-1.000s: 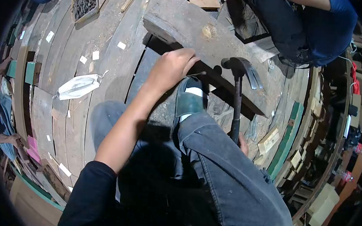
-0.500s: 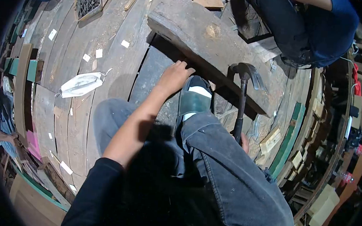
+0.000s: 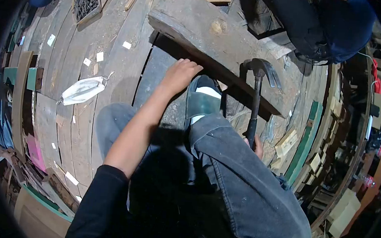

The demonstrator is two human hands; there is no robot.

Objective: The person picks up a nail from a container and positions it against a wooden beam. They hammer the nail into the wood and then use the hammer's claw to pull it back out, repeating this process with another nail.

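Note:
My left hand (image 3: 181, 75) is at the near lower edge of a thick wooden block (image 3: 197, 26), just left of my sandalled foot (image 3: 204, 101). Its fingers are bent together, and whatever they may hold is hidden. My right hand (image 3: 257, 146), partly covered by my knee, is wrapped round the handle of a claw hammer (image 3: 255, 101). The hammer stands roughly upright in view, its dark head over the right part of the block.
A box of nails (image 3: 86, 4) lies at the upper left. A white mask (image 3: 83, 90) and paper scraps rest on the planks (image 3: 123, 74). Another person (image 3: 316, 26) crouches at the upper right. A green wooden strip (image 3: 304, 142) runs along the right.
The whole view has shifted slightly, with the block and hammer a little further up and left. More of my right hand shows round the handle.

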